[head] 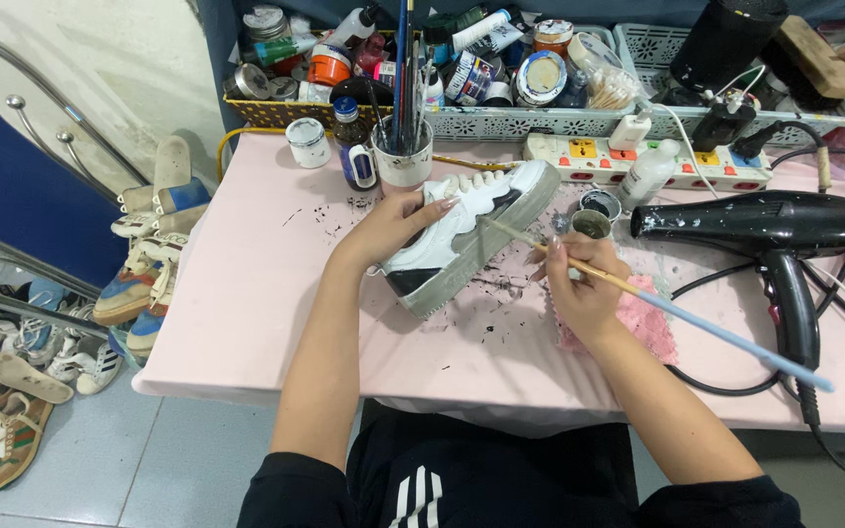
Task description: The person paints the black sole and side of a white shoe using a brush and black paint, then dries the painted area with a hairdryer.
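Pink table, paint-spattered. Sneaker: light, stiff-soled, wet paint likely; left hand grips its upper. Right hand, beside sneaker, pinches slender paintbrush, tip at sole.

A white and black sneaker lies tipped on its side near the middle of the pink table, its grey, grubby sole turned toward the front edge. A thin paintbrush with a pale blue handle slants across it, bristles touching the sole's upper rim.
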